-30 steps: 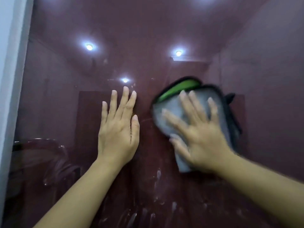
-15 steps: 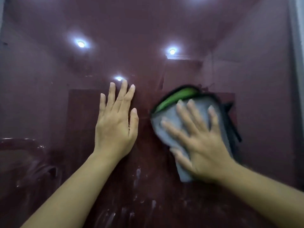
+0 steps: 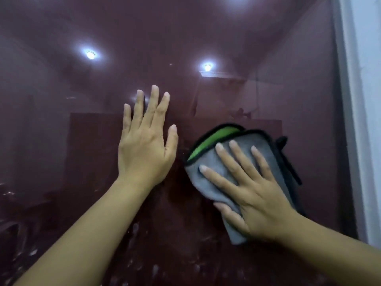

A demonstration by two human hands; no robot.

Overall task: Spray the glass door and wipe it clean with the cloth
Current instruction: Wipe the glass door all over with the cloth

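The right hand (image 3: 255,195) has slid the cloth (image 3: 208,182) lower on the glass door (image 3: 206,27).

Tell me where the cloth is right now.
In the head view the grey-and-green cloth lies flat against the glass door, right of centre, pressed under the right hand, beside the left hand.

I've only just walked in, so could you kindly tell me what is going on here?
A person is cleaning a glass door. The right hand presses a folded grey and green cloth flat against the glass, fingers spread. The left hand rests open on the glass beside it. Whitish streaks show lower down, so that part looks not yet wiped.
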